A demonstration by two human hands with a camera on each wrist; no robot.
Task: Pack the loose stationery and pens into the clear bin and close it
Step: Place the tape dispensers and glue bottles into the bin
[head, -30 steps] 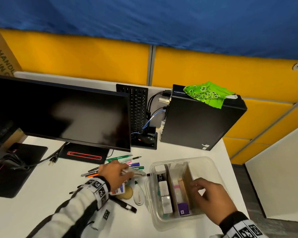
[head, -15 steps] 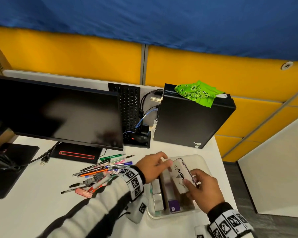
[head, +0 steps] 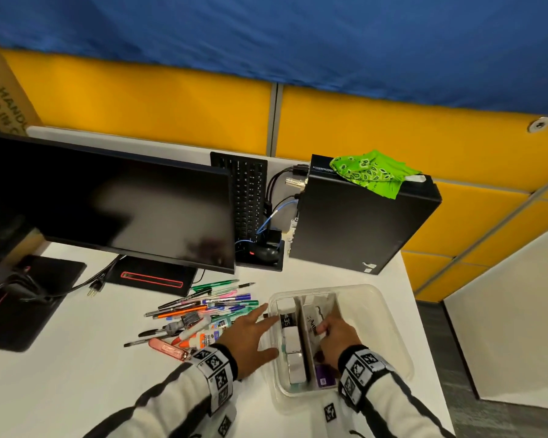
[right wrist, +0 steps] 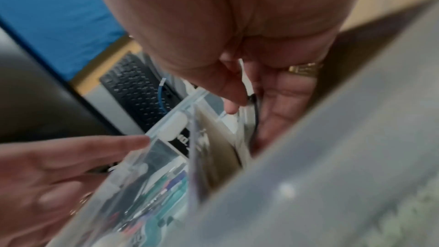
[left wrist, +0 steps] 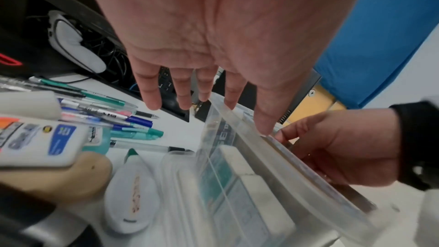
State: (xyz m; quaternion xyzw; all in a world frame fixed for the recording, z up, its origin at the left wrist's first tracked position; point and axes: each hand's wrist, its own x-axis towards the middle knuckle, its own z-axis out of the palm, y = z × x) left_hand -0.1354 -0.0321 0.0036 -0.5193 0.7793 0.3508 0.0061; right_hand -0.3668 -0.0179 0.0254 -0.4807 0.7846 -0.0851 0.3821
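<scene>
Right hand (head: 336, 338) is inside the bin (head: 389, 320), fingers curled on a white packet (head: 314, 320) standing on edge in the middle slot, just right of the divider (head: 302, 336). Left hand (head: 246, 338) is flat and empty, fingers straight, against the bin's left wall. Pens (head: 209, 306) lie in a loose fan on the desk (head: 76, 390) just left of the bin, long axes roughly left-right, tips toward the bin. Left hand is nearer, so my guess is it takes them next. Glue bottle (head: 203, 338) and pink stick (head: 170, 349) sit at the near edge of the pile. Left slot holds stacked white boxes (head: 293, 358), with a purple box (head: 325, 374) at the near end. No lid in view. Packing looks early.
</scene>
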